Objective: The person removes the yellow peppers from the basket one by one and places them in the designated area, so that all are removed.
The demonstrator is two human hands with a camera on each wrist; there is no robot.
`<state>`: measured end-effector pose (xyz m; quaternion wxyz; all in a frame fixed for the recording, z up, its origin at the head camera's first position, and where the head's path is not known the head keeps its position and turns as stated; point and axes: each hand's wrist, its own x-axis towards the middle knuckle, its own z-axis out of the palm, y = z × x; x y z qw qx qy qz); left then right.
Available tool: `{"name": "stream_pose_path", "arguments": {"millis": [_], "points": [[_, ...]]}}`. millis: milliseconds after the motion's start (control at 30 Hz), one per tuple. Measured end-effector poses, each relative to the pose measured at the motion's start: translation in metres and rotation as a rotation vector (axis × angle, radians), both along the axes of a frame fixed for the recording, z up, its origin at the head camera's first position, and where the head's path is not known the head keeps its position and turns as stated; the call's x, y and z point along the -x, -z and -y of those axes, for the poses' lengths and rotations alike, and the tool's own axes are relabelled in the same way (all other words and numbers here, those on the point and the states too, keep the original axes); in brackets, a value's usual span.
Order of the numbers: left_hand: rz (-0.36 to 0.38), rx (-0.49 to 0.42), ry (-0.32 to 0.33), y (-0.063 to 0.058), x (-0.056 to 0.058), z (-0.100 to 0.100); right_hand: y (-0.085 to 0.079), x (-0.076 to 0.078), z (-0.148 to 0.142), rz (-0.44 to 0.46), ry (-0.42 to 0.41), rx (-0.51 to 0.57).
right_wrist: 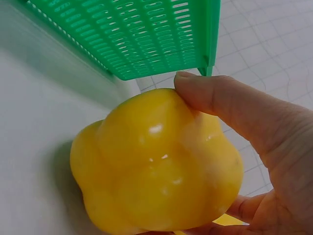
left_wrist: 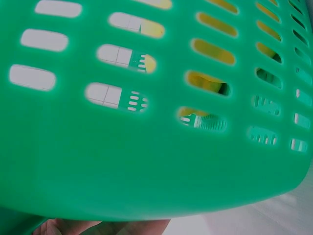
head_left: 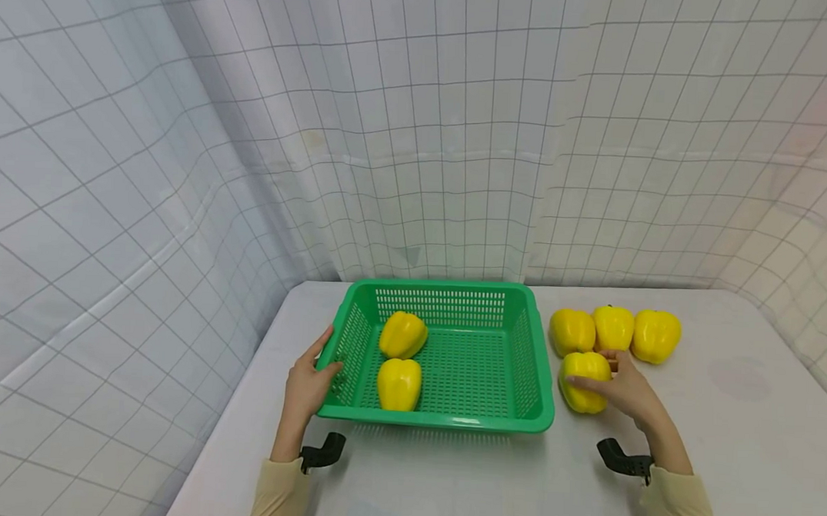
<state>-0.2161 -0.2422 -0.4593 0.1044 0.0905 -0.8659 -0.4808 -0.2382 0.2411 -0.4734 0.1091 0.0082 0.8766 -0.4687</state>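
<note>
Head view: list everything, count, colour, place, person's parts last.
Table: one, white, foreground
Gridded sheeting: count unclear, white, around the table
Basket: one, green, on the table
Peppers inside: two, yellow, basket's left half
Peppers in row: three, yellow, right of basket
Held pepper: one, yellow, nearer than row
Left hand: one, on basket's left rim
Right hand: one, around held pepper
Sleeves: two, beige, bottom edge
Worn devices: two, black, by the sleeves

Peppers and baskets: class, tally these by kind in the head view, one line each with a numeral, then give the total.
Green basket: 1
Yellow peppers: 6 (2 in the basket, 3 side by side on the table, 1 in the right hand)
Total: 7
</note>
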Motion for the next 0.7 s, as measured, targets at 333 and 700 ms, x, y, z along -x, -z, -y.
{"name": "stream_pose_path", "arguments": {"millis": [333,700], "points": [[-0.005,-0.004,-0.002,0.001,-0.001,0.001,0.005,0.001,0.001,0.001,-0.006,0.011],[-0.019,-0.01,0.005,0.002,-0.001,0.0,0.011,-0.002,0.007,-0.017,-0.001,-0.008]]}}
